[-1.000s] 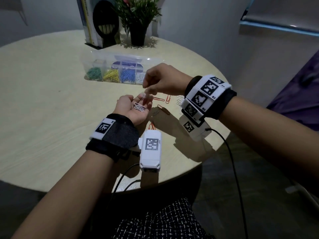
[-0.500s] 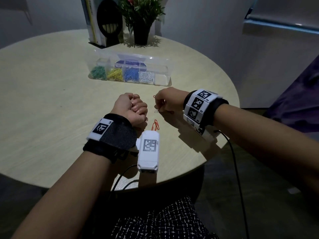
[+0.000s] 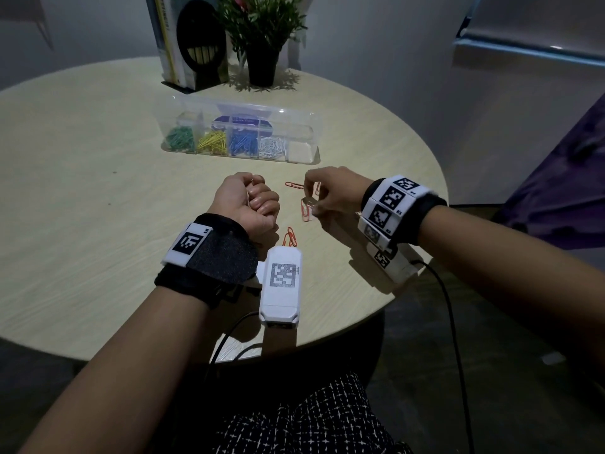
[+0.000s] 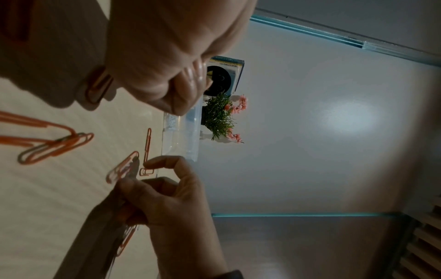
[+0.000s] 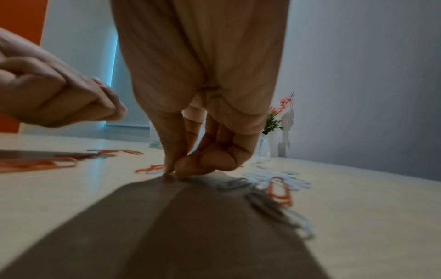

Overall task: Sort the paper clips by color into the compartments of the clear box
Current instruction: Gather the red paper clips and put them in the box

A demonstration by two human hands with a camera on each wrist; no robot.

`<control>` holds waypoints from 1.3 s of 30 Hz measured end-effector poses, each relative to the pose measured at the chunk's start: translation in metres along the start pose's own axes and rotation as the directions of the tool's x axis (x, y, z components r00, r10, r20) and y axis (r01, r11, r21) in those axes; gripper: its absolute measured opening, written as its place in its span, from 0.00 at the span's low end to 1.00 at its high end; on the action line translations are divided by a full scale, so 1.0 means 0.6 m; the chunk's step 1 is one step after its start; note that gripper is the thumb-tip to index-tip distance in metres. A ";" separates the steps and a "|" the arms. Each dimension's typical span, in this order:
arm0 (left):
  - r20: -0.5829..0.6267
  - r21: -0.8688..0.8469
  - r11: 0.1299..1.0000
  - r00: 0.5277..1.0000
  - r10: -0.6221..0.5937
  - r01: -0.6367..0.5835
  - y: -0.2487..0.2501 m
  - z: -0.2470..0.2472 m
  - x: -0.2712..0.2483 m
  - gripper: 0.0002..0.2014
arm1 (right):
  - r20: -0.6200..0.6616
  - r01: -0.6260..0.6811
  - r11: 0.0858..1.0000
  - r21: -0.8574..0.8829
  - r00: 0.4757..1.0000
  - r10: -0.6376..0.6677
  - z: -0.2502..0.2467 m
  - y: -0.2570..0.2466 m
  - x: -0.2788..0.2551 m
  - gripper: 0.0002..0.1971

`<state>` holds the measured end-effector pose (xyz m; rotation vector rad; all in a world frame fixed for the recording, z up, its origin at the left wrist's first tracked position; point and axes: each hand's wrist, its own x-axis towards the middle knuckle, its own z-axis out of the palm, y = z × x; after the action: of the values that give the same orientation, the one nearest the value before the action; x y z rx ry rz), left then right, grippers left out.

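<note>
The clear box [image 3: 299, 151] lies at the table's far side, with green, yellow, blue and white clips in separate compartments and the rightmost one bare. My left hand [image 3: 253, 204] is a closed fist just above the table, holding the white paper clips; they are hidden inside it. My right hand [image 3: 311, 204] is down at the table beside it. Its thumb and forefinger [image 5: 171, 170] pinch a pale paper clip lying against an orange clip [image 3: 305, 213]. More orange clips [image 3: 294, 185] lie loose nearby. A small heap of white clips [image 5: 274, 179] sits under my right palm.
A potted plant [image 3: 262, 37] and a black bookend with books [image 3: 193, 44] stand behind the box. The round table's near edge [image 3: 327, 339] runs just past my wrists, and cables hang over it. A purple cloth [image 3: 563, 178] is off to the right.
My left hand closed into a fist over the white clips in its palm. My right hand left that palm and went down to the table among the orange clips.
</note>
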<state>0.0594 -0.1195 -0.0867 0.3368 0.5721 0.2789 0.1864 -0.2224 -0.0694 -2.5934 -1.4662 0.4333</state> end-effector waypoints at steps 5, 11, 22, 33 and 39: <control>-0.014 0.005 1.000 1.000 0.005 -0.005 -0.001 0.001 -0.002 0.34 | -0.006 -0.049 0.998 0.033 0.999 0.049 0.001 -0.008 0.021 0.15; -0.032 -0.012 1.000 0.999 0.018 -0.019 0.006 -0.006 0.001 0.32 | 0.046 0.054 0.998 0.038 0.997 -0.056 0.003 -0.014 0.016 0.12; -0.019 -0.050 0.999 1.000 0.018 -0.019 0.011 -0.007 -0.004 0.29 | 0.073 0.038 0.993 -0.114 0.997 -0.029 0.008 -0.009 0.013 0.13; -0.023 -0.064 0.998 1.000 0.021 -0.022 0.014 -0.008 -0.014 0.26 | 0.019 0.015 0.980 0.196 1.000 -0.019 -0.024 0.001 0.010 0.07; -0.010 -0.058 0.998 0.999 0.032 -0.032 0.015 -0.006 -0.016 0.27 | -0.106 -0.067 0.973 0.221 0.990 0.092 -0.020 0.009 0.014 0.07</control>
<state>0.0483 -0.1136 -0.0816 0.2886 0.5668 0.3274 0.1988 -0.2177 -0.0612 -2.4652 -1.2084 0.4192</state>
